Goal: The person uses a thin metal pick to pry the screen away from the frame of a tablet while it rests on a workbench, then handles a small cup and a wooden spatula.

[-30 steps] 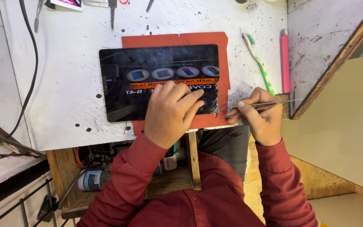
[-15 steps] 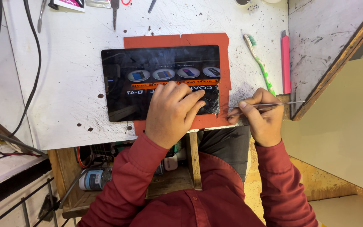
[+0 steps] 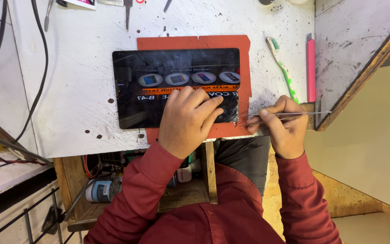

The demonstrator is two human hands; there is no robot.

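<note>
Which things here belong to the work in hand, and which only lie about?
In use: tablet, red mat, tweezers, left hand, right hand.
Lying about: toothbrush, pink cutter, black cable.

left hand (image 3: 188, 119) pressed flat, fingers spread; right hand (image 3: 281, 126) pinched shut.

A dark rectangular tablet screen (image 3: 177, 86) lies flat on a red mat (image 3: 244, 63) at the middle of the white desk (image 3: 77, 54), glossy black, mirroring an orange band and four round pictures.
</note>
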